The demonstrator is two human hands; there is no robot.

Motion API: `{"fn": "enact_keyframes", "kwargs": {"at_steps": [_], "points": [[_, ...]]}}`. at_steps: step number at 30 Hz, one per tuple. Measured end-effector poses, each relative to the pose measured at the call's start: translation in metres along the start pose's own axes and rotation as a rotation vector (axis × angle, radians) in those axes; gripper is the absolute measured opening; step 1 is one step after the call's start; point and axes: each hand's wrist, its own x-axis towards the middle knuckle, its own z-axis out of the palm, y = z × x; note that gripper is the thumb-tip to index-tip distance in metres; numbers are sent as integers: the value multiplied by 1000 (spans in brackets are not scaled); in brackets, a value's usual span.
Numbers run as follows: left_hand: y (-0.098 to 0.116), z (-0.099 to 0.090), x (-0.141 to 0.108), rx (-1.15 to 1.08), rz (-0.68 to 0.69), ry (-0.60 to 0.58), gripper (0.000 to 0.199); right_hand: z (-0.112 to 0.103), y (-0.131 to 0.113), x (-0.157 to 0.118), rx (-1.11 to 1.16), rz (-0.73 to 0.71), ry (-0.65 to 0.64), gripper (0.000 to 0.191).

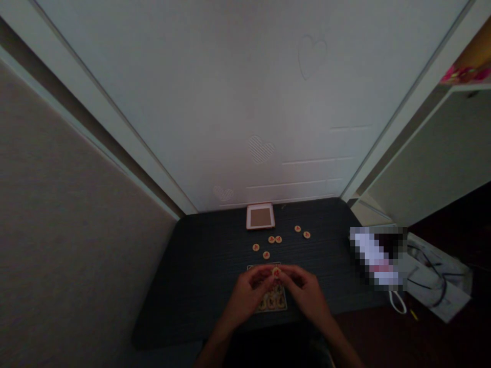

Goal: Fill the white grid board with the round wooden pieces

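Both hands meet over a small tray (286,301) near the front of the dark table. Between the fingertips of my left hand (251,286) and my right hand (299,283) is a round xiangqi piece (276,273) with a red character. Rows of similar pieces (271,302) with dark characters lie in the tray below, partly covered by my hands. Beyond them, several loose pieces with red characters lie on the table, among them one piece (266,255) close to my fingers and another piece (255,247) slightly farther left.
A shallow box lid (261,217) lies at the back of the dark table (192,276), near the white panel (245,102). To the right of the table stands a pale box (437,276) with cables. A blurred white item (376,255) is at the table's right edge.
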Motion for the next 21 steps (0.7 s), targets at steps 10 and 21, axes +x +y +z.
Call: {"fn": "enact_keyframes", "kwargs": {"at_steps": [10, 21], "points": [[0, 4, -1, 65, 43, -7, 33, 0, 7, 1, 30, 17, 18, 30], [6, 14, -1, 255, 122, 18, 29, 1, 24, 5, 103, 15, 90, 28]]}}
